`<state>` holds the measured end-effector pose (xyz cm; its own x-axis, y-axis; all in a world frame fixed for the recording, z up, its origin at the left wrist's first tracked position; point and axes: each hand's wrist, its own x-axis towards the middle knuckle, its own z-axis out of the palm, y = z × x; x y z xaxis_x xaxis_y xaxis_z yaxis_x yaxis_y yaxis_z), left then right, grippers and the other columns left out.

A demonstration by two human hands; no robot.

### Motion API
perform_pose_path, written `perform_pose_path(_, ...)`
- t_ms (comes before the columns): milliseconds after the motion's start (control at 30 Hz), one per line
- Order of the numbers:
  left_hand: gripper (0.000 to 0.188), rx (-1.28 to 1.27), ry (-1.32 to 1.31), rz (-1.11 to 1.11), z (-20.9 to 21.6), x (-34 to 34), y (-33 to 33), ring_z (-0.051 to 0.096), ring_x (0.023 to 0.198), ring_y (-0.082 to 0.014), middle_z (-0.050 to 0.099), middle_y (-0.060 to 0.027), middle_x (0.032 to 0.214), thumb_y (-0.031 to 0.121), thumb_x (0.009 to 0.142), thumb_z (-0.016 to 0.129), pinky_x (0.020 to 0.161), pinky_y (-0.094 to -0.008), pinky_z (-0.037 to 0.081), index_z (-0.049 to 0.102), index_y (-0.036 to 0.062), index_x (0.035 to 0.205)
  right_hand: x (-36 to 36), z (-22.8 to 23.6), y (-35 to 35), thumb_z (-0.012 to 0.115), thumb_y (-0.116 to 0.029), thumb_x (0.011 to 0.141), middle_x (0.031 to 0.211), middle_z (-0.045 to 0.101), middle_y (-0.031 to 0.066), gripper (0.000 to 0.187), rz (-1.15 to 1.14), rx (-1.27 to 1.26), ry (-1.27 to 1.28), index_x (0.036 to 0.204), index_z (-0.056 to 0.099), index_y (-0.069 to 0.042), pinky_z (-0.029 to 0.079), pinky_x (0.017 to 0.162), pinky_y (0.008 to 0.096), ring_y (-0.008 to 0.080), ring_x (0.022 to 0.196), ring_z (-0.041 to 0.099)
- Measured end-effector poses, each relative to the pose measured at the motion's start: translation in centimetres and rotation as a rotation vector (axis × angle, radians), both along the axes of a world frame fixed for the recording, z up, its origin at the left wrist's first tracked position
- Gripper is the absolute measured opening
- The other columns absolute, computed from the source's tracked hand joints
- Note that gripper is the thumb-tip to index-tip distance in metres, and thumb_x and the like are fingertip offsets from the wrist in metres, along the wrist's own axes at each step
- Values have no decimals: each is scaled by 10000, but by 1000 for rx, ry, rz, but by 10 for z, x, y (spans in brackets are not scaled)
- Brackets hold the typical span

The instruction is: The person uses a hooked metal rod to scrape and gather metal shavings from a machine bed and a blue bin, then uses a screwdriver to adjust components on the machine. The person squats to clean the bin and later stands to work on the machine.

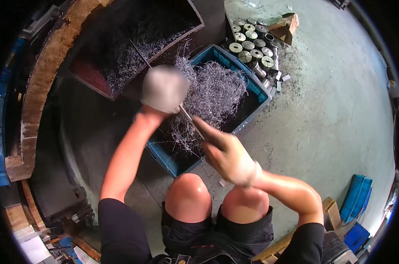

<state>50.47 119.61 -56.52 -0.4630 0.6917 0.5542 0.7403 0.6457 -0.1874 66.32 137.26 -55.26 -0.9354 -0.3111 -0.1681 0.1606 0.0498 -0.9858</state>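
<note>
A thin metal rod point(187, 116) runs slantwise from the upper left down toward my knees. My left hand point(165, 89), in a pale glove blurred by motion, is closed round its middle. Lower down, my right hand point(230, 157), also gloved, grips the rod's near end, with the index finger lying along it. The far tip points into a dark metal bin point(194, 31) that has shavings along its bottom. Beneath my hands, a heap of curly silver metal shavings point(219, 86) fills much of a blue plastic crate point(255, 83).
Several round metal cylinders point(254, 44) stand on the floor beyond the crate, beside a torn cardboard box point(286, 27). A worn curved edge point(45, 79) rises at the left. Blue bins point(356, 198) and wooden pieces point(333, 213) lie at the lower right.
</note>
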Motion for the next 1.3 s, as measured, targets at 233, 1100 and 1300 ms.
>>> perform_pose_path(233,253,1,-75,178,-31,-79,-68,522,660,-324,528,-121,629,183,853,535,656,-426,396,512,73,626,-88,2,-53,415,-88,877,599,413,-53,508,63,-174,-200,1382,382,-129,369,413,225,49,490,377)
perform_pose_path(1100,352,144,-31,75,-73,38,46,484,477,-249,513,-91,499,322,831,519,586,-384,356,514,122,542,28,-21,51,460,-73,838,734,566,254,563,102,534,163,1378,355,-189,445,665,457,423,694,573)
perform_pose_path(1300,209,438,-285,-361,-33,109,51,575,772,-273,568,-124,787,241,742,667,769,-412,435,558,70,791,94,-2,88,482,-83,825,605,535,183,555,81,584,-26,1352,415,-243,473,569,389,339,561,580)
